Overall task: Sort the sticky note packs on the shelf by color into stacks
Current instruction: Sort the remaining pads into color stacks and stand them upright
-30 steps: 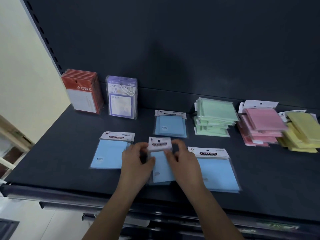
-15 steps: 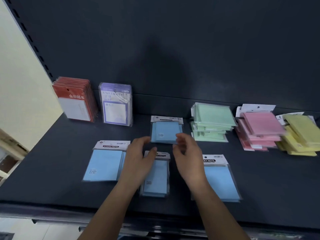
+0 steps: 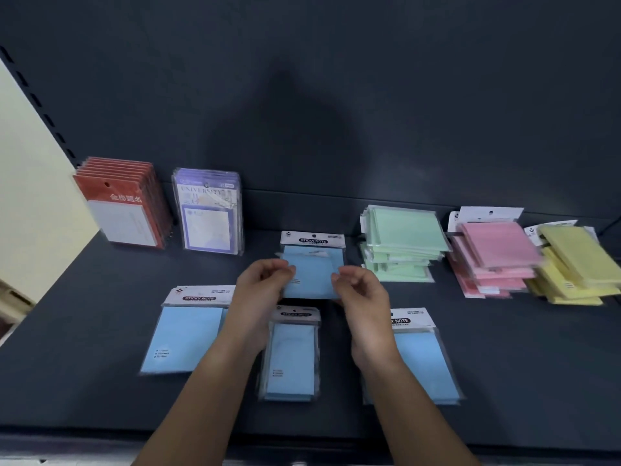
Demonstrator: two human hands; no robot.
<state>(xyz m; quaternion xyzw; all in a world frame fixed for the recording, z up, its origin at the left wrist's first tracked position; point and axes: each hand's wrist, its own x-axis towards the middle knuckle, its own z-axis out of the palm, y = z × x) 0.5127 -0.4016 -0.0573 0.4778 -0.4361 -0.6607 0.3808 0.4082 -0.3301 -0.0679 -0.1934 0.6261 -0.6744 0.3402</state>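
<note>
Four blue sticky note packs lie on the dark shelf (image 3: 100, 331). A wide one (image 3: 188, 334) is at the front left, a narrow one (image 3: 290, 358) in the middle and another wide one (image 3: 426, 361) at the front right. The rear blue pack (image 3: 312, 269) is pinched by its side edges between my left hand (image 3: 265, 284) and my right hand (image 3: 361, 290). It looks slightly raised. Right of it stand a green stack (image 3: 403, 242), a pink stack (image 3: 494, 257) and a yellow stack (image 3: 574, 264).
Red packs (image 3: 121, 203) and purple packs (image 3: 210, 210) stand upright against the back wall at the left. The shelf's front edge (image 3: 302, 442) runs under my forearms. A pale wall lies beyond the left upright.
My hands let go of the narrow middle blue pack, which now lies on the shelf. They moved back and closed on the sides of the rear blue pack.
</note>
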